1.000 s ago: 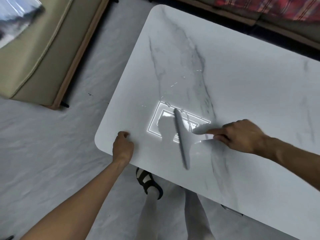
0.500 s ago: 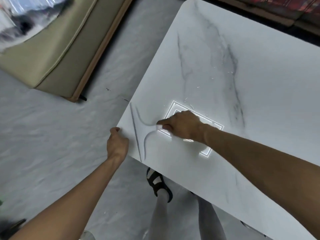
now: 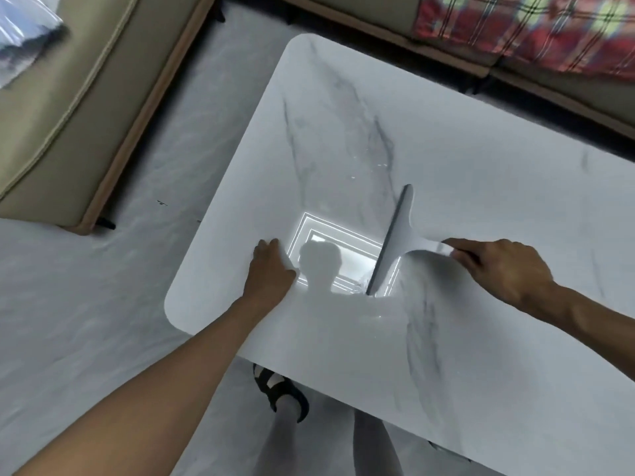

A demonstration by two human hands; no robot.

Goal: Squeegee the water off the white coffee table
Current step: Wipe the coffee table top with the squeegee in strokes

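Note:
The white marble-patterned coffee table (image 3: pixel 464 166) fills the middle and right of the head view. A pale grey squeegee (image 3: pixel 393 240) stands on it with its long blade running from upper right to lower left. My right hand (image 3: pixel 501 269) grips the squeegee's handle from the right. My left hand (image 3: pixel 271 269) rests flat on the tabletop near the left edge, fingers straight. A few small water drops (image 3: pixel 378 164) glint beyond the blade. A bright ceiling-light reflection (image 3: pixel 330 249) lies between my hands.
A beige sofa (image 3: pixel 68 97) stands at the left, a second one with a red plaid blanket (image 3: pixel 532 25) along the back. Pale marble floor (image 3: pixel 86 321) surrounds the table. My sandalled foot (image 3: pixel 281 389) shows under the near edge.
The squeegee has gone from the table's left edge back right towards the middle, my right hand with it. My left hand has shifted from the table's edge onto the top.

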